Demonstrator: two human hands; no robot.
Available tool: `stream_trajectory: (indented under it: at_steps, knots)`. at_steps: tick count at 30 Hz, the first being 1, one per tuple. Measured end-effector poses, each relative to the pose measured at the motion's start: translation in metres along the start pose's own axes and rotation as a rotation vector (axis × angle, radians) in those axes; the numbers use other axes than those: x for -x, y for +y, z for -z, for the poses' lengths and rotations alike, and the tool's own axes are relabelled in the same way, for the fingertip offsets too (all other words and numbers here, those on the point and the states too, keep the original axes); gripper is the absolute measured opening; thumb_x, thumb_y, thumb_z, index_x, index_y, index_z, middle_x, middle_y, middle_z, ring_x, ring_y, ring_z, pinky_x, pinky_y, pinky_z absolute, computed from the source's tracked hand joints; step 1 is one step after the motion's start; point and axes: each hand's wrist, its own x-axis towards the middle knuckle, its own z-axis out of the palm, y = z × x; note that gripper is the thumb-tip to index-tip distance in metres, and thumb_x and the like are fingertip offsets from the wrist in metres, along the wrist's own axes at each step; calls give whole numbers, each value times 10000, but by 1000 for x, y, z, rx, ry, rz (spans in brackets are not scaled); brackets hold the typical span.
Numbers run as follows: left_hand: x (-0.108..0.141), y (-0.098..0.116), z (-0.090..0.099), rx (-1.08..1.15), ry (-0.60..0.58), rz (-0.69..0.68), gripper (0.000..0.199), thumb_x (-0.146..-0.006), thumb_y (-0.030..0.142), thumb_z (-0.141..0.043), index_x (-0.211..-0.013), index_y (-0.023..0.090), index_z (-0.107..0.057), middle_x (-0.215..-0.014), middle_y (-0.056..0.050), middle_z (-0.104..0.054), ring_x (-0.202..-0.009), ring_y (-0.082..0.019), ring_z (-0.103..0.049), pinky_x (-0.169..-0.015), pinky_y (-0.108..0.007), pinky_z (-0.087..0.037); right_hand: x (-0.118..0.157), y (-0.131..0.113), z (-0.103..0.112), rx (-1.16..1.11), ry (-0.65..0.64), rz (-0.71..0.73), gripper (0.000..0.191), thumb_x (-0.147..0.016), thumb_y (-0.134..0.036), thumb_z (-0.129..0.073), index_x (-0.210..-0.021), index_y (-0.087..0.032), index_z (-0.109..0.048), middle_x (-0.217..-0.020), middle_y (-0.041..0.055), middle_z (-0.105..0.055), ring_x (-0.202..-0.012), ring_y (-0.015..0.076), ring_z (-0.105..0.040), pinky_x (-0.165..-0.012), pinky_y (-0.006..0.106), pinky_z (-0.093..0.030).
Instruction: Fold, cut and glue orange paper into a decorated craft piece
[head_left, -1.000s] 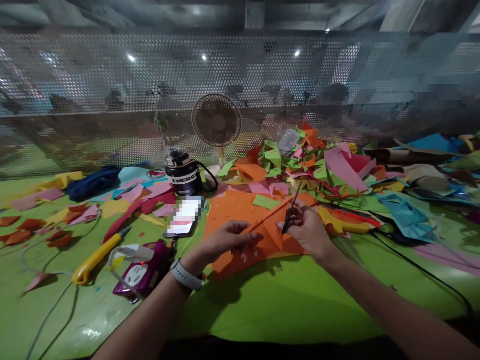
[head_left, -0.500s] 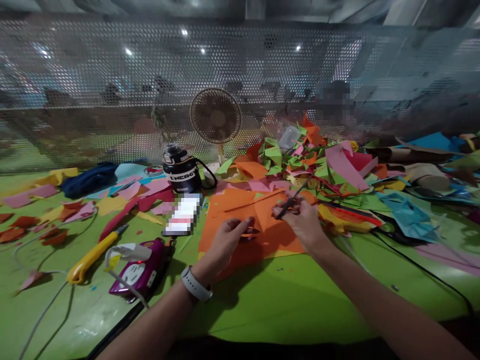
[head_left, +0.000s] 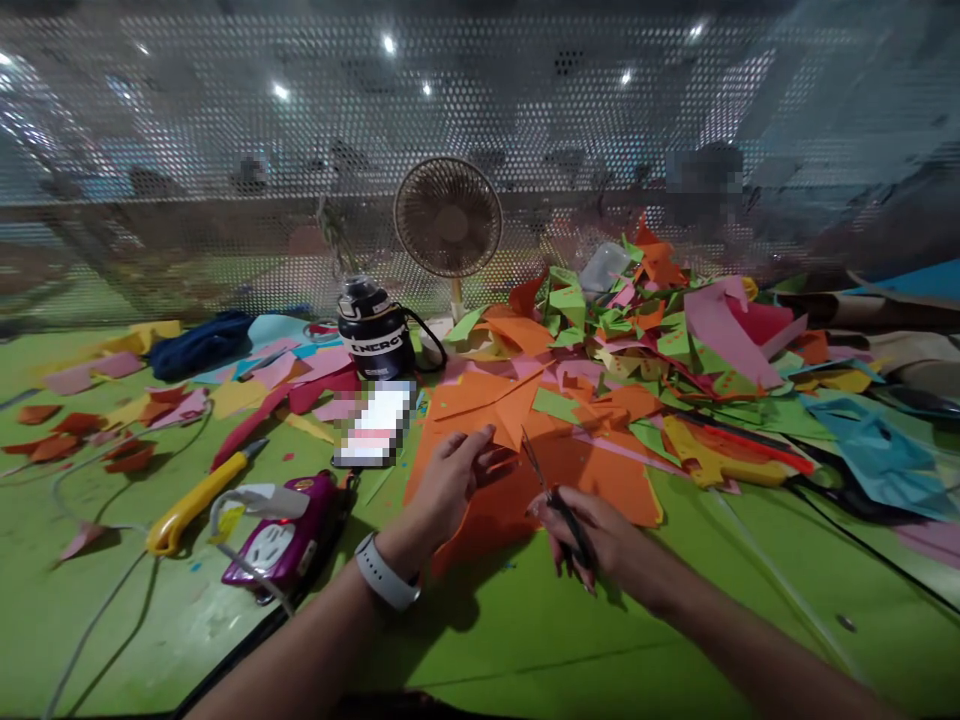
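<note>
My right hand [head_left: 581, 540] is wrapped round dark-handled scissors [head_left: 568, 525], whose blades point up and away over the orange paper. My left hand [head_left: 454, 480], with a white watch on its wrist, hovers over the left part of the orange sheets [head_left: 615, 480]. Its fingers are apart, and I see nothing between them. The orange sheets lie stacked on the green table, with a folded orange piece on top beyond my hands.
A phone [head_left: 377, 425], a black bottle [head_left: 375, 335] and a fan [head_left: 448, 217] stand or lie beyond my left hand. Nearer left are a purple power strip [head_left: 285, 540] and a yellow-handled tool [head_left: 199, 500]. Right: a yellow glue gun [head_left: 712, 455], paper scraps [head_left: 570, 300].
My right hand has come down and nearer to me with the scissors, away from the orange paper's middle. My left hand has hardly moved. The whole view has shifted a little.
</note>
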Motion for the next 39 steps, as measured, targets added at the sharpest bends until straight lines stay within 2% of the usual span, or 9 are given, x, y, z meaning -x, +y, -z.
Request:
stream_trajectory:
  at_steps: [5,11,14,20,26,39]
  knots:
    - [4,-5,-4,-40,-1,65,265,-706,306,-790,-641,190,-561,-593,13,-625,-695,-183,-695,-734,-328,-584,-2,3,2,-13,-22,5,422,-815,-602,-589,-820,-191,-498,-638,-50,-518,-475,57,-395,-416,172,-318]
    - [10,-5,-9,-14,31,39,326,-625,303,-855,-641,162,-561,-626,14,-617,-675,-168,-682,-681,-298,-581,-2,3,2,-23,-26,16,450,-791,-622,-608,-824,-186,-501,-631,-51,-482,-512,65,-406,-427,175,-302]
    - [12,-5,-10,-19,29,44,325,-629,319,-852,-628,163,-566,-614,20,-604,-666,-161,-668,-674,-304,-583,-2,3,2,-20,-19,16,452,-790,-622,-609,-843,-185,-507,-639,-48,-479,-529,72,-411,-433,180,-297]
    - [10,-7,-9,-5,27,44,339,-631,326,-855,-623,158,-560,-615,21,-600,-666,-162,-661,-680,-316,-584,-3,8,5,-17,-25,21,446,-802,-614,-600,-843,-180,-511,-624,-49,-486,-514,71,-411,-425,183,-284]
    - [10,-8,-8,1,1,56,294,-699,302,-815,-651,151,-568,-633,11,-622,-647,-143,-657,-697,-309,-581,-4,11,6,11,-13,34,395,-844,-566,-579,-786,-184,-497,-608,-52,-508,-481,60,-395,-423,182,-286]
    - [6,-13,-4,10,-21,31,381,-613,338,-868,-598,169,-527,-616,19,-606,-656,-155,-666,-703,-319,-594,-3,8,4,-18,7,47,407,-807,-574,-616,-782,-183,-506,-620,-51,-488,-544,80,-448,-484,198,-319]
